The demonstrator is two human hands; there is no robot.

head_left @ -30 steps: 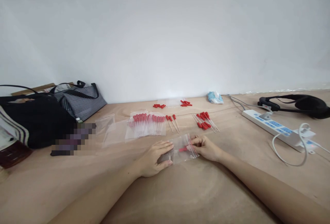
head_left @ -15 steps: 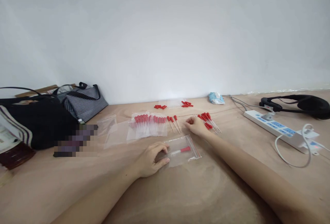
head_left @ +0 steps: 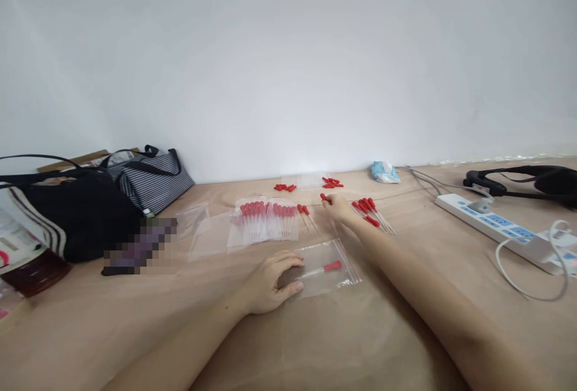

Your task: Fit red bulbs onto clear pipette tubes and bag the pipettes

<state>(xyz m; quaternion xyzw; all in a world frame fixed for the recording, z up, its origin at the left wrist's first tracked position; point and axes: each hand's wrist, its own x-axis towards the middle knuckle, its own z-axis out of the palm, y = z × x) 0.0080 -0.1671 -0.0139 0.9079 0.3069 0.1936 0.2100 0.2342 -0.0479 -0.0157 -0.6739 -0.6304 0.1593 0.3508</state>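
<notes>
My left hand rests on the left end of a clear zip bag, its thumb and curved fingers apart. Inside this bag lies a dropper with a red rubber bulb. Farther out, my right hand pinches another dropper whose red bulb shows beyond the fingertips; its stem is mostly hidden. Two loose droppers lie left of that hand. To its right is a loose pile of droppers. Several bagged droppers lie on the left.
Flat clear bags lie at the left. More red bulbs are by the wall. A black bag and striped bag stand left. Right are a tissue pack, a power strip with cables and a black headset.
My right hand has picked up one of the three loose droppers and lifted its red bulb slightly outward. My left hand stays on the bag. The whole view has shifted slightly.
</notes>
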